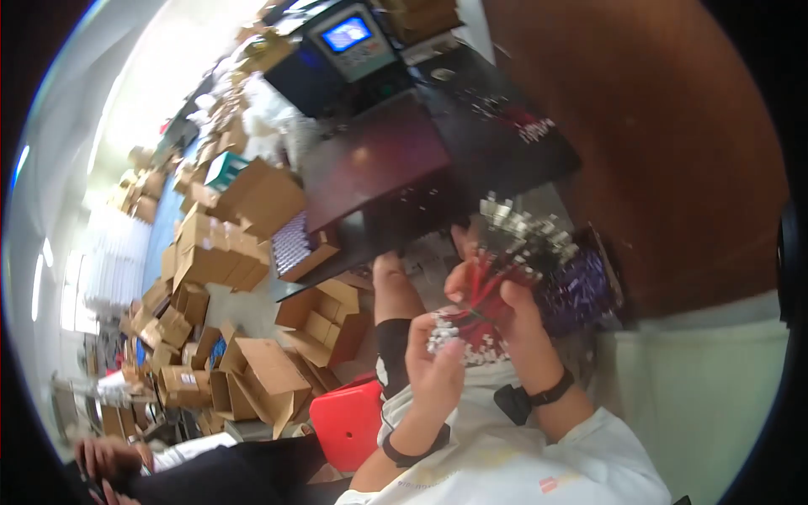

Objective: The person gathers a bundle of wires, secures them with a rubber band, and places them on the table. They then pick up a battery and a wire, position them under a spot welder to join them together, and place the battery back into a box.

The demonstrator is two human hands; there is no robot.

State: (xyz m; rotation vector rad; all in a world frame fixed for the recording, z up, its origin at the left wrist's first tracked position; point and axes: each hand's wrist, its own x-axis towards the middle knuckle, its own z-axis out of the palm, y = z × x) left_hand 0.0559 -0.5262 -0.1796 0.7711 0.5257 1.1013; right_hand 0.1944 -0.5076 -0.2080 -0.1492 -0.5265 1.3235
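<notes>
Left hand [433, 358] fingers curled shut, pinching the white-tipped end of a wire bundle [488, 299], held close to the chest, probably for sorting. Right hand [497, 295] closed around the red wires just above, silver ends fanning out past its fingertips. Beyond the fingers: dark table [379, 168]; to the left, cardboard boxes [210, 252] and a red stool [349, 421].
</notes>
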